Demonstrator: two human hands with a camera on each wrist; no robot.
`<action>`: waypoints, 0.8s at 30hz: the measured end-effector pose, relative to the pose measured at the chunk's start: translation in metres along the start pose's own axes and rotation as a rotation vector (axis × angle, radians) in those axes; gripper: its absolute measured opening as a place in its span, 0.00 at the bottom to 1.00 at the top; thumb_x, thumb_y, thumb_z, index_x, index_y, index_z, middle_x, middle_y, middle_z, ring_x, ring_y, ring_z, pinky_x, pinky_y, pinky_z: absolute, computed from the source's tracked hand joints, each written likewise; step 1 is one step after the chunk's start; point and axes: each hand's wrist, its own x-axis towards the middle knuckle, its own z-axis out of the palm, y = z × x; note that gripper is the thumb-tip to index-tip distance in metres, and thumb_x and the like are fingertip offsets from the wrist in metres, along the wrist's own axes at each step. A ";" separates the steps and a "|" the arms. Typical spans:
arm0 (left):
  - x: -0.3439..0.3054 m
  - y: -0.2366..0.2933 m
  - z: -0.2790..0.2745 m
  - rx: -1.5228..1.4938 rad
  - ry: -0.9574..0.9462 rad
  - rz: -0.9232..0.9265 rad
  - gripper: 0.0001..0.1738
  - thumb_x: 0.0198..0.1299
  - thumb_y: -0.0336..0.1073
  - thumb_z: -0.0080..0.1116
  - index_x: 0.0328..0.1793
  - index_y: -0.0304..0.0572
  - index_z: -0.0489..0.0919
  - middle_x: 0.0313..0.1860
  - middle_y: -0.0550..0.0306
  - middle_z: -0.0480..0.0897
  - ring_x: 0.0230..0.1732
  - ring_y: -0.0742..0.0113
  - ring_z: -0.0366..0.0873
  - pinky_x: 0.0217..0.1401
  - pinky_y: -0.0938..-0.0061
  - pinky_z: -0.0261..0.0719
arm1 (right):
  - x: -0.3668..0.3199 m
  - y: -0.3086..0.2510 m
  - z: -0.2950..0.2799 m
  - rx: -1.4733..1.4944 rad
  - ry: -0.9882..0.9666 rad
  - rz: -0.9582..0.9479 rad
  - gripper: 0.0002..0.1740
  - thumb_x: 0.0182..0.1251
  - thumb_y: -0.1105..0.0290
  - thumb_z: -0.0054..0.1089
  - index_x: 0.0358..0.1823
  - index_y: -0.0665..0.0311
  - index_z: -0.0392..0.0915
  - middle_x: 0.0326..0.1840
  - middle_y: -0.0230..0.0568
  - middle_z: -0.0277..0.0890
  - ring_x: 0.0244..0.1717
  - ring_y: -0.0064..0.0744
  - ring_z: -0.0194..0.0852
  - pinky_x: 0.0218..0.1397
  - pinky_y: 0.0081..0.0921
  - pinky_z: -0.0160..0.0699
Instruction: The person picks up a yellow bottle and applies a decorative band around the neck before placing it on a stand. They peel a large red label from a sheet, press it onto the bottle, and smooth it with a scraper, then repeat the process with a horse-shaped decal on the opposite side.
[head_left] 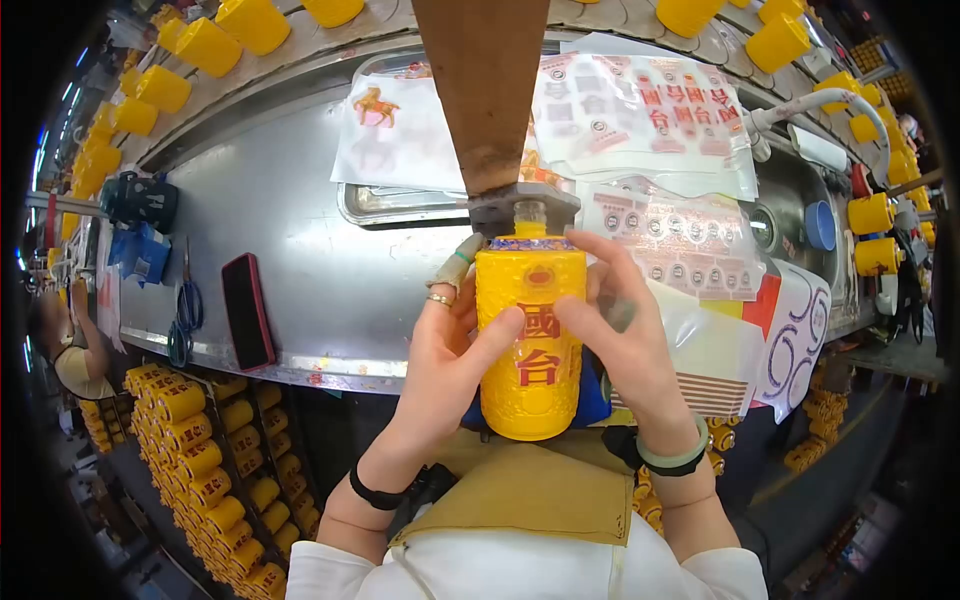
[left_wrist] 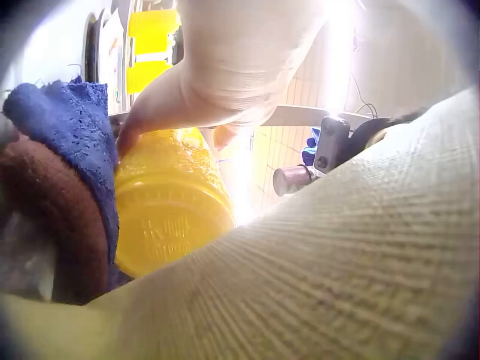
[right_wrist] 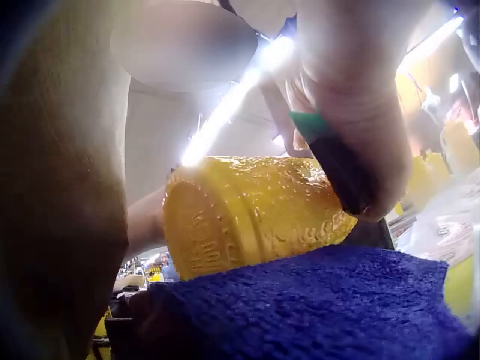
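A yellow embossed bottle [head_left: 535, 400] with red characters and a clear neck lies in front of the person, its base toward the body. The left hand [head_left: 440, 350] holds its left side, thumb on the red lettering; one finger wears a pale wrap. The right hand [head_left: 632, 350] grips the other side, thumb also on the front. In the left wrist view the bottle's base [left_wrist: 169, 232] shows beside a blue cloth [left_wrist: 67, 120]. The right wrist view has the bottle [right_wrist: 255, 214] over the blue cloth [right_wrist: 322, 307], with a dark, green-edged piece at a finger.
A brown post [head_left: 480, 90] stands just beyond the bottle. Printed sheets [head_left: 640, 120] lie behind and right, near a metal tray [head_left: 360, 205]. A phone [head_left: 247, 310] and scissors [head_left: 187, 305] are on the left. Yellow containers [head_left: 253, 25] line the far edge; a sink [head_left: 770, 222] is at right.
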 end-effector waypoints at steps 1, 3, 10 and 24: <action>0.000 0.000 0.001 0.003 0.005 0.003 0.40 0.73 0.29 0.62 0.86 0.34 0.55 0.77 0.46 0.71 0.75 0.61 0.72 0.79 0.64 0.70 | -0.001 -0.001 0.001 0.000 -0.001 -0.002 0.32 0.69 0.68 0.73 0.72 0.64 0.73 0.35 0.22 0.67 0.36 0.15 0.61 0.42 0.17 0.63; 0.001 -0.001 -0.001 0.003 0.004 -0.005 0.40 0.73 0.29 0.63 0.86 0.34 0.55 0.77 0.46 0.70 0.75 0.61 0.72 0.78 0.64 0.70 | -0.001 -0.004 0.002 0.031 0.013 0.049 0.35 0.66 0.67 0.76 0.73 0.65 0.73 0.36 0.22 0.67 0.38 0.16 0.60 0.43 0.17 0.63; 0.001 0.000 0.000 -0.002 -0.006 -0.016 0.40 0.73 0.31 0.63 0.86 0.35 0.55 0.77 0.46 0.70 0.75 0.61 0.72 0.78 0.63 0.70 | -0.001 -0.001 0.000 0.049 -0.003 0.042 0.35 0.66 0.68 0.76 0.73 0.65 0.73 0.36 0.22 0.66 0.38 0.16 0.60 0.44 0.17 0.62; -0.001 -0.003 -0.001 0.047 -0.032 0.011 0.42 0.73 0.28 0.58 0.89 0.39 0.51 0.81 0.43 0.67 0.80 0.57 0.66 0.83 0.60 0.62 | -0.003 0.001 -0.005 0.008 -0.038 0.015 0.36 0.68 0.67 0.75 0.75 0.64 0.71 0.37 0.23 0.65 0.38 0.17 0.61 0.44 0.17 0.63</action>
